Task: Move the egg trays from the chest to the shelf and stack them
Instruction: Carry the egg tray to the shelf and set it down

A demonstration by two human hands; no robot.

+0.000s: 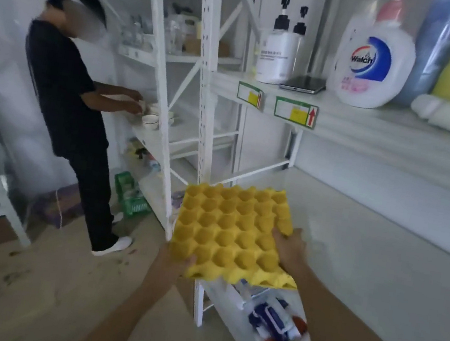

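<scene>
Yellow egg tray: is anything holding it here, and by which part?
Both hands hold the yellow egg tray: the left hand grips its near left corner, the right hand its right edge. It is over the shelf corner.

You're in a storeroom, white metal racking (205,59) around you, shelf labels (295,112) with red arrows, detergent jug (375,67), pump bottles (277,49), stacked bowls (151,121).

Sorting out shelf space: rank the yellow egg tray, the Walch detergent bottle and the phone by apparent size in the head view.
1. yellow egg tray, though it is nearest the camera
2. Walch detergent bottle
3. phone, clearly smallest
</scene>
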